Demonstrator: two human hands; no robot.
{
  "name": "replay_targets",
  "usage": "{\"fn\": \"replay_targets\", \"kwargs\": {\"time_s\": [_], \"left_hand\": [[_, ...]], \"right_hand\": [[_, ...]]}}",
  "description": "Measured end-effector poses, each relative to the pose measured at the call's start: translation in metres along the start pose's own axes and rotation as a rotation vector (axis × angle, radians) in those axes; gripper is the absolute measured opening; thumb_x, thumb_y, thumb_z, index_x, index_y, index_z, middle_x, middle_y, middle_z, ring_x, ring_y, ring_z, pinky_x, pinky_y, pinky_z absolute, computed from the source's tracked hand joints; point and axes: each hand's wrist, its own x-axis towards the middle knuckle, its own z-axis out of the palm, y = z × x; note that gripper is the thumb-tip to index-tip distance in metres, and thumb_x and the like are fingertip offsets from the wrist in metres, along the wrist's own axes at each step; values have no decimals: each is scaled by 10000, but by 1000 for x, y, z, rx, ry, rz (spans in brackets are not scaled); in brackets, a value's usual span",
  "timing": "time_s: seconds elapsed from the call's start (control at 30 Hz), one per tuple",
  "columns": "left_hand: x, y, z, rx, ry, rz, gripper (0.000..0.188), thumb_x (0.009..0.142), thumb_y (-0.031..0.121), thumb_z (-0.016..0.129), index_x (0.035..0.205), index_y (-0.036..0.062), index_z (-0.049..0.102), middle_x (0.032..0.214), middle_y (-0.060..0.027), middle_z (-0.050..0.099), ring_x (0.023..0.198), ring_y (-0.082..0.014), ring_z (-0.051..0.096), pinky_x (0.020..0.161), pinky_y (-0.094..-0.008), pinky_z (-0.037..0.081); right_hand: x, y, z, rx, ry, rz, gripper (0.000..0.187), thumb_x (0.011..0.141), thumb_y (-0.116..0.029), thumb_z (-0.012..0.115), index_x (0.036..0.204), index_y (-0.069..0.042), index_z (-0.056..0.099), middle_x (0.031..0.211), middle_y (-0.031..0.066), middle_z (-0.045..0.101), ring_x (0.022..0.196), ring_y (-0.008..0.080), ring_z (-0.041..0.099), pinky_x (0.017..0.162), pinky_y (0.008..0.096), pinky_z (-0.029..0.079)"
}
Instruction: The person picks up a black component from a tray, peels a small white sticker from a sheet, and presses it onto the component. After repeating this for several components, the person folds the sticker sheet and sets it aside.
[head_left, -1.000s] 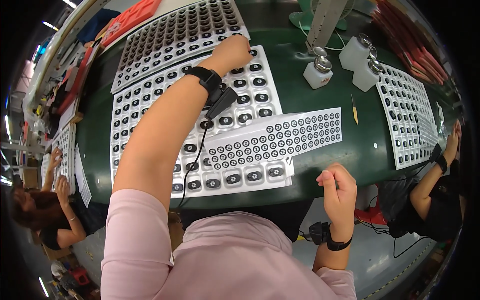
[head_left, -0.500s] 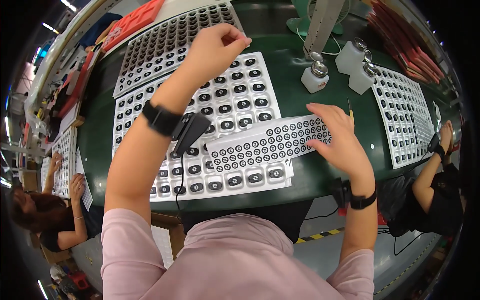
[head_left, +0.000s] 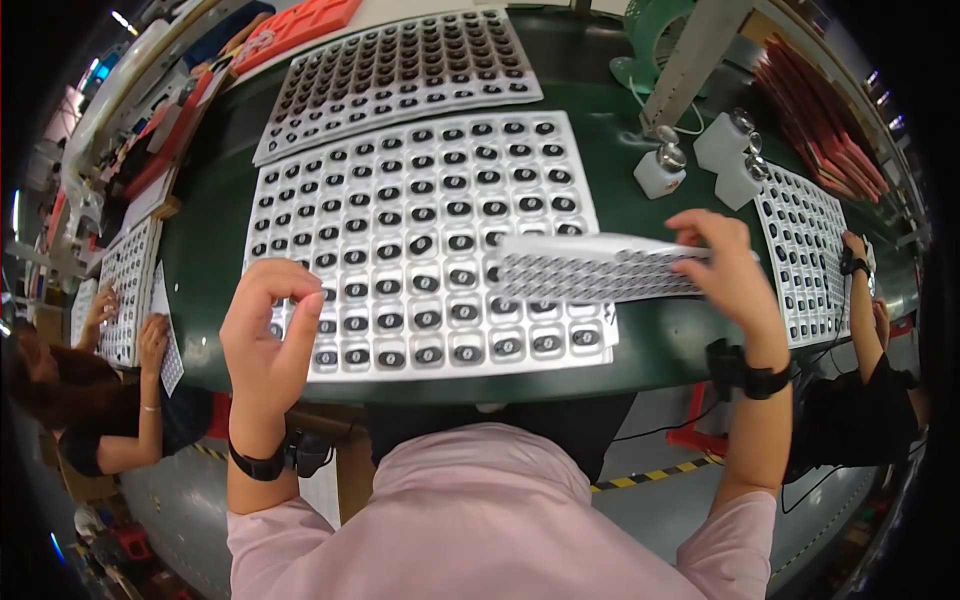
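My right hand (head_left: 730,275) grips the right end of a white sticker sheet (head_left: 600,268) printed with rows of small round black marks. The sheet is tilted and smeared by motion, above the right part of a large white tray (head_left: 480,385). In the tray's pockets sit rows of black oval pieces (head_left: 429,320), each with a pale mark on top. Over the tray's near left corner, my left hand (head_left: 268,335) is curled, thumb tip against the index finger. Whatever may be between those fingertips is too small to tell.
Behind lies a second tray (head_left: 400,75) of dark pieces. White bottles with metal tops (head_left: 660,172), a metal post (head_left: 695,70) and a green fan (head_left: 655,45) stand at the far right. Red folders (head_left: 820,120) lie beyond. Co-workers sit left and right beside other trays (head_left: 805,255).
My left hand has come back from the far side of the tray to its near left corner. My right hand has shifted rightward, and the sticker sheet has tipped to a flatter angle.
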Motion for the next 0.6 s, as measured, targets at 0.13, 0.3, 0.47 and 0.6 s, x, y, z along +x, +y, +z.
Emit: {"fn": "replay_targets", "kwargs": {"time_s": [0.13, 0.3, 0.47, 0.6], "left_hand": [[-40, -12, -17, 203, 38, 4, 106, 787, -66, 619, 864, -2, 584, 865, -110, 599, 816, -213, 575, 734, -302, 459], [-82, -44, -28, 495, 29, 15, 173, 771, -56, 637, 926, 10, 595, 933, -137, 603, 854, -277, 583, 734, -338, 470], [-100, -63, -25, 732, 5, 63, 225, 766, -27, 661, 977, 24, 602, 1004, -139, 601, 896, -313, 581, 761, -375, 469], [-94, -65, -17, 776, 6, 86, 247, 765, -5, 670, 1001, 22, 602, 1046, -140, 596, 936, -324, 573, 802, -392, 455]], "right_hand": [[-23, 53, -36, 85, -52, 184, 465, 665, 81, 693, 1095, -54, 580, 853, 34, 555, 869, 159, 522, 837, 284, 421], [-58, 107, -62, 12, -22, 306, 443, 675, 86, 678, 1087, -44, 577, 854, 19, 541, 861, 134, 515, 821, 261, 427], [-61, 117, -65, -23, -75, 362, 437, 682, 74, 682, 1092, -35, 578, 893, 15, 555, 890, 128, 525, 853, 263, 428], [-39, 107, -54, -13, -115, 355, 435, 695, 65, 679, 1107, -25, 575, 962, 38, 584, 947, 155, 548, 893, 279, 429]]}}
